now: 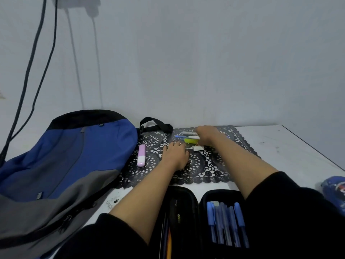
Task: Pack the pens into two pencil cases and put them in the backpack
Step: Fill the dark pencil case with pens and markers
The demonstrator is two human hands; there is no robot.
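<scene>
Head view. A black lace mat lies on the white counter, its far edge near the wall. The left hand rests palm down on the mat's middle. Its grip is loose, fingers stretched forward and holding nothing, with the fingertips just short of a yellow-green highlighter. The right hand is at the mat's far edge, over a cluster of grey marker, blue-and-white pen and the highlighter. Its fingers are hidden behind the hand, so it cannot be told whether the grip pinches anything. A white eraser lies on the mat between the hands, just beside the highlighter. A pink highlighter lies alone on the mat's left part. A blue-and-grey backpack lies flat left of the mat, overlapping its left border. An open black pencil case sits just nearer than the mat. Its right half holds a row of blue pens; the left half's contents are too dim to name. A blue patterned pencil case sits well right of the mat, partly cut off.
</scene>
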